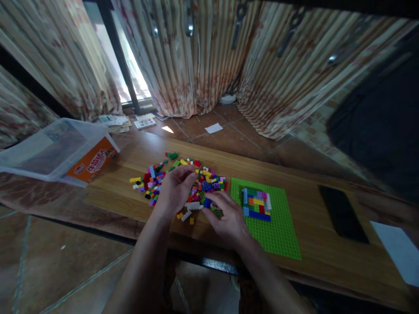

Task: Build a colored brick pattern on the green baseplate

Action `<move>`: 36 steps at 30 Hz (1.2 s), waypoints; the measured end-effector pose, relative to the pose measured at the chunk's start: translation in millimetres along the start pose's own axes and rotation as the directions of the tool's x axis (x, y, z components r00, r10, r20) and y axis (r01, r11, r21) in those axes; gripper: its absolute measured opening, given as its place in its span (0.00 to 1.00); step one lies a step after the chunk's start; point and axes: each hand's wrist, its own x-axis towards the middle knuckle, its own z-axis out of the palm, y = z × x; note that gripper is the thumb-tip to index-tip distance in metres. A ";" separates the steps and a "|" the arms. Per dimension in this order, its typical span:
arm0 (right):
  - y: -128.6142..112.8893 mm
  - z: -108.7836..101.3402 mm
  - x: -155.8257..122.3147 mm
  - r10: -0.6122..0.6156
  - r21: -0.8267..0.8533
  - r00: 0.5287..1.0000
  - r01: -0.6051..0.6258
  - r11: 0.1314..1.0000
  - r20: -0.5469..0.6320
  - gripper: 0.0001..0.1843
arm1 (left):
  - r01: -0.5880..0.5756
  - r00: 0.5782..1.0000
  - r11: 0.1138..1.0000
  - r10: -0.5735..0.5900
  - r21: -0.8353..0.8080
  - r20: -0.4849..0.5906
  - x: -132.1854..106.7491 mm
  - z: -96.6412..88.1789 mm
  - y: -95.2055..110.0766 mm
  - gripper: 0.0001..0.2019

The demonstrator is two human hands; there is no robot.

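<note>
Loose toy building bricks (152, 181) in many colours lie in a heap on the wooden bench. Over the middle of the heap, my left hand (176, 189) has its fingers curled and thumb close to them; whatever they pinch is too small to make out. My right hand (229, 216) is at the heap's near right side, thumb and fingers around a blue brick (207, 203). A long light-grey brick (194, 206) lies between the hands. To the right is a green baseplate (278, 231) bearing a multicoloured, roughly square brick build (257, 203) with a blue row along its near edge.
A clear plastic bin (39, 152) with an orange label stands at the left end of the wooden bench (310, 209). A dark flat object (342, 213) and a white sheet (397, 250) lie at right. Striped curtains (196, 61) hang behind; papers (214, 128) are on the tiled floor.
</note>
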 end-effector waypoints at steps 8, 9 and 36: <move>3.6 -27.7 1.3 0.227 0.313 0.947 -0.151 0.938 -0.225 0.14 | 0.200 0.929 0.979 -0.173 -0.050 0.327 -22.4 36.0 -2.4 0.15; 4.6 -29.8 0.7 0.222 0.306 0.948 -0.146 0.941 -0.229 0.14 | 0.276 0.904 0.955 -0.217 -0.113 0.368 -25.6 42.0 -2.1 0.15; 60.0 -106.9 -25.8 0.216 -0.308 0.970 -0.241 0.920 -0.112 0.14 | -0.012 0.897 0.973 -0.092 0.232 0.432 -35.7 85.5 -31.0 0.15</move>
